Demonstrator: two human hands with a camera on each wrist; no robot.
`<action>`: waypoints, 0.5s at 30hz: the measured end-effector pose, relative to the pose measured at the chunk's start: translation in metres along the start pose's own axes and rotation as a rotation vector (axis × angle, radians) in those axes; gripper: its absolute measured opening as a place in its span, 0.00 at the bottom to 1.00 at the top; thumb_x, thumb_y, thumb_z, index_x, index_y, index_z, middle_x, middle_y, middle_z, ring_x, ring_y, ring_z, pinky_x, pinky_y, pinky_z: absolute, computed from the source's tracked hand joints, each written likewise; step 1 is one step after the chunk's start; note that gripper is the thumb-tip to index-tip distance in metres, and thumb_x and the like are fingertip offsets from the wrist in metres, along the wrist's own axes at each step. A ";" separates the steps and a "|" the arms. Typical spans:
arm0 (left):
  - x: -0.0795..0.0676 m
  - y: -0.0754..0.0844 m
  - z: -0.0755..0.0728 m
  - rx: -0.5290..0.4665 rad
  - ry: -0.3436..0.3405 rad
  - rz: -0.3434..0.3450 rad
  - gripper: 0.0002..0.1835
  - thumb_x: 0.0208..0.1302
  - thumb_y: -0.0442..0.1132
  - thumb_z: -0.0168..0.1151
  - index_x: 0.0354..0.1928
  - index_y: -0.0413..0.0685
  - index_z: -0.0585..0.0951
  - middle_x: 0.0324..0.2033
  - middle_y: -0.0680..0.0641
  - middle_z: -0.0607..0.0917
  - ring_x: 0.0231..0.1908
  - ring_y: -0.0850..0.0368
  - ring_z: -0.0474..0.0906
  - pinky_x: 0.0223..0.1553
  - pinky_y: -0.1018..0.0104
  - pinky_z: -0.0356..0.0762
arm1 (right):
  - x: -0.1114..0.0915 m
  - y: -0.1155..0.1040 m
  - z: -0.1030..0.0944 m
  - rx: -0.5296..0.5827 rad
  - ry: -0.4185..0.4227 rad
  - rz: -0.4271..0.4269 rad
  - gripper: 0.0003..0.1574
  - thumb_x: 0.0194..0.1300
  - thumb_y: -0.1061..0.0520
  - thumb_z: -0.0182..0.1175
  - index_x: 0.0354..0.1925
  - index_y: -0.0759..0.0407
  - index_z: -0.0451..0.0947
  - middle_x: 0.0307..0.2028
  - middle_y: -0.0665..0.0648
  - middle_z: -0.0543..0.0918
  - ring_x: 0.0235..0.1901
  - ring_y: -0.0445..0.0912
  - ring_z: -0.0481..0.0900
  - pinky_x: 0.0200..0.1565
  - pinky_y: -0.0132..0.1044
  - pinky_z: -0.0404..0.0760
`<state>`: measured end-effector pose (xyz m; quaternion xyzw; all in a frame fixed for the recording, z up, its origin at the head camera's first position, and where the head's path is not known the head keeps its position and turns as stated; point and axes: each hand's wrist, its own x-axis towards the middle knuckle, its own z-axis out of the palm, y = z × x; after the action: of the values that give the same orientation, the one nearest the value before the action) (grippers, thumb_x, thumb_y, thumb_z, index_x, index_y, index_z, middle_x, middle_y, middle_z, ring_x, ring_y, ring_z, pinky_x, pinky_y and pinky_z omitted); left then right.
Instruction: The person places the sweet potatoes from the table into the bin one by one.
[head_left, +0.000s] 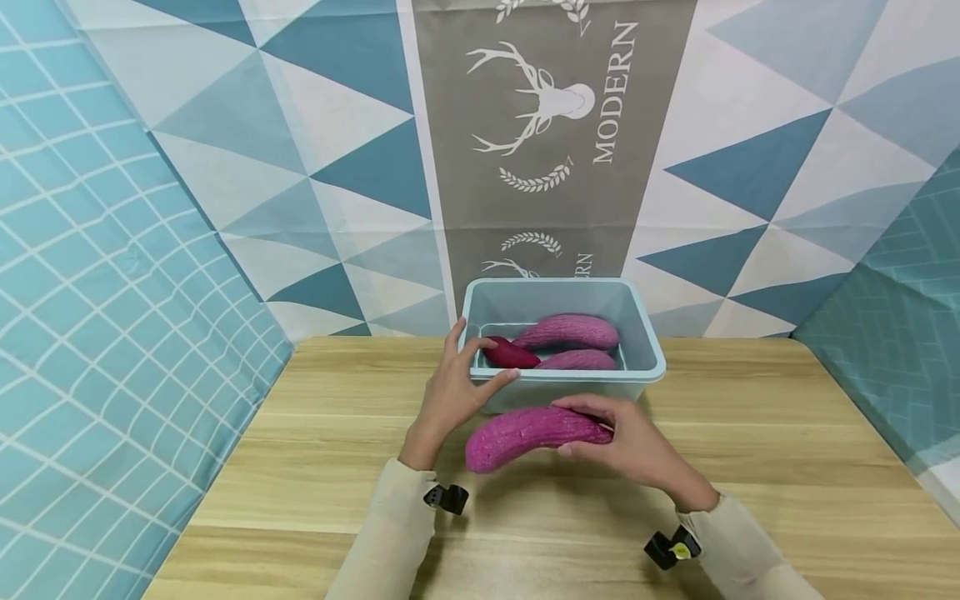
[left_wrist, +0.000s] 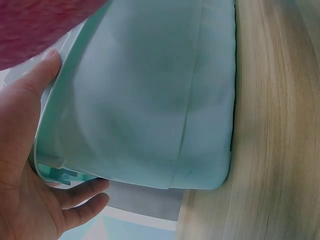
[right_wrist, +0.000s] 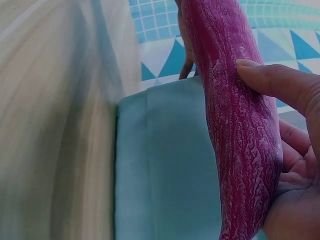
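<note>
My right hand [head_left: 630, 442] grips a long, curved purple vegetable [head_left: 525, 435] with wrinkled skin by its right end, in front of the light-blue plastic bin [head_left: 566, 377]. In the right wrist view the thumb lies along one side of the purple vegetable [right_wrist: 235, 125], the fingers behind it. My left hand [head_left: 453, 392] holds the bin at its front left corner. In the left wrist view its thumb lies at the rim of the bin [left_wrist: 140, 100] and its fingers touch the end wall. Inside the bin are two similar purple vegetables [head_left: 570, 332] and a smaller dark-red one [head_left: 510, 353].
The bin stands at the back of a wooden table [head_left: 337, 467], close to a patterned cloth backdrop [head_left: 540, 167]. A light-blue checked cloth [head_left: 112, 250] hangs at the left and a teal one [head_left: 892, 317] at the right.
</note>
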<state>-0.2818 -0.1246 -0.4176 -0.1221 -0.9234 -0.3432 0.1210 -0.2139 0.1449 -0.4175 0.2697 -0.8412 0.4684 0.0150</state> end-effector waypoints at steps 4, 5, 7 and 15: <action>0.000 0.001 -0.001 -0.006 0.005 0.003 0.33 0.58 0.68 0.67 0.61 0.61 0.77 0.81 0.48 0.49 0.63 0.37 0.77 0.38 0.51 0.82 | 0.002 -0.006 -0.005 0.008 0.006 -0.012 0.30 0.58 0.49 0.75 0.59 0.43 0.80 0.52 0.47 0.86 0.47 0.36 0.82 0.48 0.29 0.81; 0.000 0.001 -0.001 -0.006 0.004 0.005 0.32 0.58 0.68 0.66 0.61 0.62 0.77 0.81 0.48 0.49 0.64 0.37 0.77 0.38 0.51 0.82 | 0.003 -0.008 -0.007 0.011 0.013 -0.010 0.30 0.58 0.49 0.75 0.59 0.43 0.80 0.52 0.48 0.86 0.47 0.36 0.82 0.48 0.29 0.81; 0.000 0.001 0.000 -0.005 0.001 0.004 0.31 0.58 0.68 0.67 0.60 0.64 0.77 0.81 0.48 0.49 0.65 0.37 0.76 0.40 0.50 0.82 | 0.004 -0.011 -0.010 0.022 0.027 -0.008 0.30 0.58 0.50 0.75 0.59 0.44 0.80 0.53 0.49 0.86 0.46 0.35 0.83 0.48 0.28 0.81; 0.001 0.001 0.000 -0.024 -0.005 -0.031 0.30 0.57 0.68 0.67 0.59 0.67 0.77 0.81 0.51 0.48 0.65 0.36 0.75 0.47 0.42 0.81 | 0.014 -0.022 -0.020 0.015 0.046 -0.028 0.31 0.57 0.52 0.76 0.59 0.47 0.80 0.55 0.50 0.85 0.48 0.35 0.83 0.49 0.25 0.80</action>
<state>-0.2821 -0.1234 -0.4167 -0.1104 -0.9212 -0.3559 0.1118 -0.2205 0.1458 -0.3854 0.2708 -0.8333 0.4804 0.0391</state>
